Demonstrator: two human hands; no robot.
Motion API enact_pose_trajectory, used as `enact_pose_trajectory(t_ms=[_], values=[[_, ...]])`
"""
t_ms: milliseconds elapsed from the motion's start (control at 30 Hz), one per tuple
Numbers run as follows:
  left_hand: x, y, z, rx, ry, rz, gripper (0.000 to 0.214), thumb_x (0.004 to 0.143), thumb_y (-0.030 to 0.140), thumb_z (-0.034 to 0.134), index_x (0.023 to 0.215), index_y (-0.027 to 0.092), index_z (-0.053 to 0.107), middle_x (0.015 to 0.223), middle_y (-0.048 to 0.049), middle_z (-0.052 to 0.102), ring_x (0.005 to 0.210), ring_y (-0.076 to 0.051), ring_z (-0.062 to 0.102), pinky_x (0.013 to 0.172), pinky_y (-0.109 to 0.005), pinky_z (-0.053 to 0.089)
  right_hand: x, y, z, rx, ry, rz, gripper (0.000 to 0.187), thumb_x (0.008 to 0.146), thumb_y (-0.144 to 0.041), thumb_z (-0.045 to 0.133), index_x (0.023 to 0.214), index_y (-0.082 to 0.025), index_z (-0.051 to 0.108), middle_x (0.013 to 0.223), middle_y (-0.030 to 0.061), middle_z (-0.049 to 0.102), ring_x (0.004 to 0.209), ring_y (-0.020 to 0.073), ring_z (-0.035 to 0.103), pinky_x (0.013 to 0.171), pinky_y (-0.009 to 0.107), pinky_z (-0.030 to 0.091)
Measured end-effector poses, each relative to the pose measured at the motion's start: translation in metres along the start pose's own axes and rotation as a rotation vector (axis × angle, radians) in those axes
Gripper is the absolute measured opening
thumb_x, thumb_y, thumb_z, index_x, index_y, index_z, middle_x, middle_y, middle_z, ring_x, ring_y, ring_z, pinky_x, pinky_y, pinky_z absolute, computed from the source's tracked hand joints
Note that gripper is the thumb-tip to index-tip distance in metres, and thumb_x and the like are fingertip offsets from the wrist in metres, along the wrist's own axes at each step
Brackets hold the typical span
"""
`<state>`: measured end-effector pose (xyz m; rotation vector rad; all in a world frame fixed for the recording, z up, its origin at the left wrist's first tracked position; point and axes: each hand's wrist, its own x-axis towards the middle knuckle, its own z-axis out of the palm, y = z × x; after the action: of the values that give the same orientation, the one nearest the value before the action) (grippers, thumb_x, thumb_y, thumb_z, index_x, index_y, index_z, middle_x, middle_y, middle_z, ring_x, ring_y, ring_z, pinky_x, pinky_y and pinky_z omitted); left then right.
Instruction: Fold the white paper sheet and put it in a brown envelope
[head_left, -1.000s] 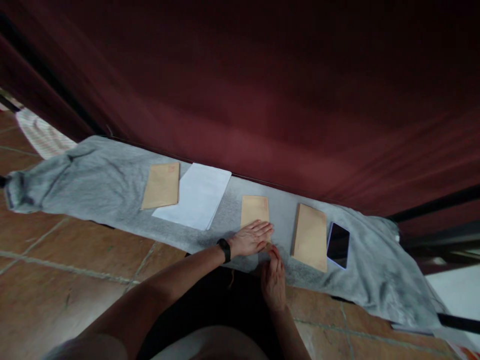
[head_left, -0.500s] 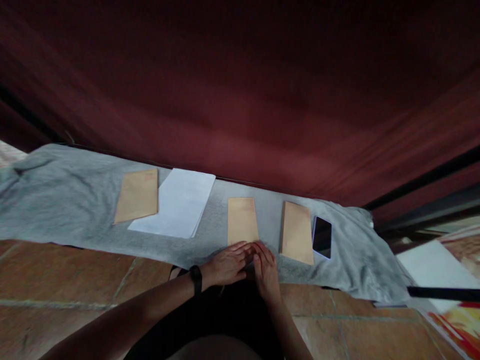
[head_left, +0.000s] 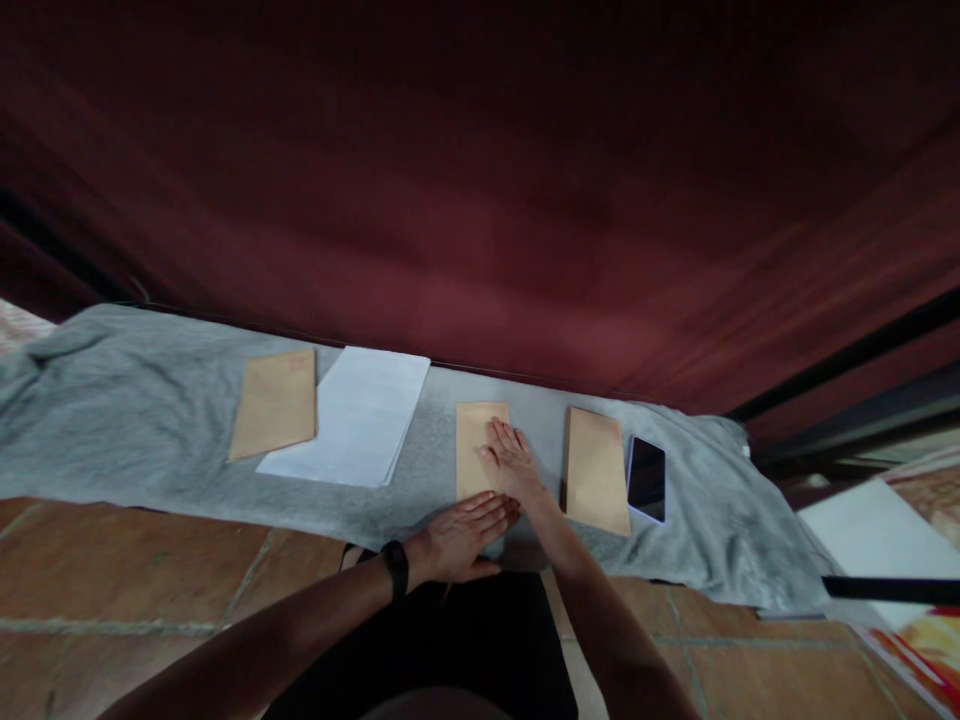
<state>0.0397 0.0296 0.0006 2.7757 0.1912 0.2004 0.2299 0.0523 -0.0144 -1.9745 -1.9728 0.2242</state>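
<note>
A brown paper envelope (head_left: pixel 471 450) lies upright on the grey cloth in front of me. My right hand (head_left: pixel 511 462) rests flat on its right half, fingers stretched out. Across the envelope's near end lies my left hand (head_left: pixel 463 535), palm down with fingers extended and a black band (head_left: pixel 394 570) on the wrist. The fingertips of the left hand come close to the right wrist. Both hands hide part of the envelope.
The grey cloth (head_left: pixel 172 400) covers a long narrow surface against a dark red hanging (head_left: pixel 480 250). To the left are another brown envelope (head_left: pixel 276 405) and white paper sheets (head_left: pixel 367 420). A stack of brown envelopes (head_left: pixel 596 470) and a phone (head_left: pixel 646 480) lie right.
My right hand has moved forward from the near edge onto the envelope and flattened there. My left hand has stayed close to the envelope's near end.
</note>
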Motion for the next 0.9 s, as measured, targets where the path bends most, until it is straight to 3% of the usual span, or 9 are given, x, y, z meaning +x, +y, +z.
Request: enact_pose_trajectory(t_ms=[167, 367, 667, 900], values=[[0.001, -0.001, -0.002, 0.004, -0.045, -0.001, 0.083, 0.093, 0.055, 0.057, 0.159, 0.016, 0.025, 0.164, -0.0126, 0.031, 0.152, -0.025, 0.027, 0.126, -0.038, 0.017, 0.021, -0.001, 0.004, -0.023, 0.01, 0.098, 0.059, 0.106, -0.039, 0.031, 0.157, -0.01, 0.032, 0.163, 0.0138, 0.031, 0.153, 0.0246, 0.025, 0.125, 0.047, 0.016], [-0.001, -0.001, -0.001, 0.015, -0.012, 0.021, 0.079, 0.094, 0.055, 0.055, 0.158, 0.017, 0.029, 0.163, -0.0122, 0.034, 0.152, -0.025, 0.029, 0.126, -0.039, 0.018, 0.015, -0.002, 0.004, -0.045, 0.008, 0.087, 0.059, 0.106, -0.038, 0.028, 0.156, -0.008, 0.032, 0.163, 0.0143, 0.03, 0.153, 0.0262, 0.026, 0.125, 0.049, 0.017], [-0.003, -0.001, 0.007, 0.077, 0.028, 0.01, 0.068, 0.094, 0.053, 0.055, 0.148, 0.012, 0.047, 0.148, -0.0159, 0.054, 0.143, -0.028, 0.044, 0.124, -0.041, 0.026, -0.047, 0.003, 0.002, -0.067, -0.042, -0.056, 0.053, 0.107, -0.033, 0.024, 0.159, -0.02, 0.028, 0.164, 0.0053, 0.03, 0.152, 0.0198, 0.028, 0.125, 0.046, 0.023], [-0.005, 0.001, 0.011, 0.066, 0.108, -0.016, 0.059, 0.09, 0.046, 0.064, 0.138, 0.012, 0.056, 0.142, -0.0176, 0.059, 0.139, -0.028, 0.049, 0.121, -0.043, 0.035, -0.092, -0.008, -0.002, -0.033, 0.049, -0.112, 0.05, 0.107, -0.029, 0.029, 0.156, -0.017, 0.034, 0.16, 0.0086, 0.038, 0.15, 0.0203, 0.033, 0.124, 0.046, 0.027]])
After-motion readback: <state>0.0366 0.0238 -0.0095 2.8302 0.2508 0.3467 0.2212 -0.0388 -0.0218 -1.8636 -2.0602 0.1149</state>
